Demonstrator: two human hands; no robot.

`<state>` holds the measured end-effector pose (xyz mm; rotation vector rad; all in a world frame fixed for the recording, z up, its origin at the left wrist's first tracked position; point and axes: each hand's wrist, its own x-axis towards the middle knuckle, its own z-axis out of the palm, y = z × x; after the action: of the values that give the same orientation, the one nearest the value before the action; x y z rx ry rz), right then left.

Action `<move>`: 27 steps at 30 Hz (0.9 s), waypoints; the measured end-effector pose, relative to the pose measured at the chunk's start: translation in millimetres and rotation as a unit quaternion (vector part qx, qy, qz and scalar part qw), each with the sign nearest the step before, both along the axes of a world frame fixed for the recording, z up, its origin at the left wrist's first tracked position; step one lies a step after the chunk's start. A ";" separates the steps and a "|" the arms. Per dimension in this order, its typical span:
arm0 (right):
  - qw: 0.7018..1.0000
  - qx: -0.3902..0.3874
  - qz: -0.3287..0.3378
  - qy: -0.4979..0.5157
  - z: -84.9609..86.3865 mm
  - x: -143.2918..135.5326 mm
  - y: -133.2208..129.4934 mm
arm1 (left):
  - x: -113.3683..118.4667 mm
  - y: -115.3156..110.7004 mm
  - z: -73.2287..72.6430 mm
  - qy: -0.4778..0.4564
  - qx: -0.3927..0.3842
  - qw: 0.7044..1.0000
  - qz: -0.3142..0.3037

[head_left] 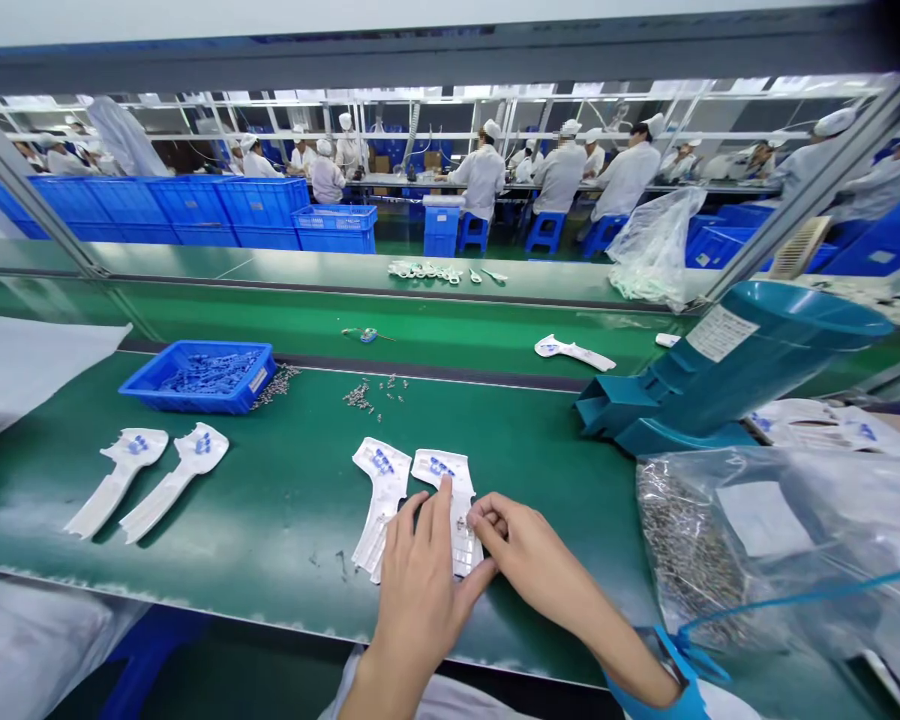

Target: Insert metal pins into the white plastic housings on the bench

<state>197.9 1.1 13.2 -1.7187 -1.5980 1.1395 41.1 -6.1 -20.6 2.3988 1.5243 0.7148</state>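
Observation:
Two white curved plastic shells with blue parts at their upper ends lie side by side before me, a left shell (382, 490) and a right shell (461, 480). My left hand (424, 570) rests over the right shell with its fingers stretched out and thumb apart, hiding its lower left part. At that shell's right edge, my right hand (521, 545) is closed in a pinch, thumb against curled fingers. A small metal piece (461, 523) shows just beside those fingertips. What sits inside the pinch is too small to make out.
Small metal parts (358, 396) lie loose behind the shells. A blue bin (187, 400) of blue parts stands back left, above two more white shells (184, 478). To the right are a teal scoop-shaped holder (750, 370) and a plastic bag (690, 550) of metal parts. Co-workers sit beyond.

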 end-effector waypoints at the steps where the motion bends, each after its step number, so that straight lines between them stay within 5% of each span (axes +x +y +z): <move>1: 1.000 0.003 -0.001 -0.002 -1.0 -0.3 -0.9 | 0.1 0.1 0.3 -0.001 0.000 1.000 0.000; 20: 0.999 0.026 -0.010 -0.045 -8.3 -5.0 -6.0 | 3.3 -0.3 3.6 0.009 0.013 1.000 0.021; 27: 0.997 0.058 -0.055 0.014 0.4 26.7 20.6 | -0.2 -3.7 16.6 -0.009 -0.032 0.999 -0.006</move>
<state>224.7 21.7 13.6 -1.6846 -1.5034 0.9948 40.9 -9.8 -4.0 2.3458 1.5012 0.6725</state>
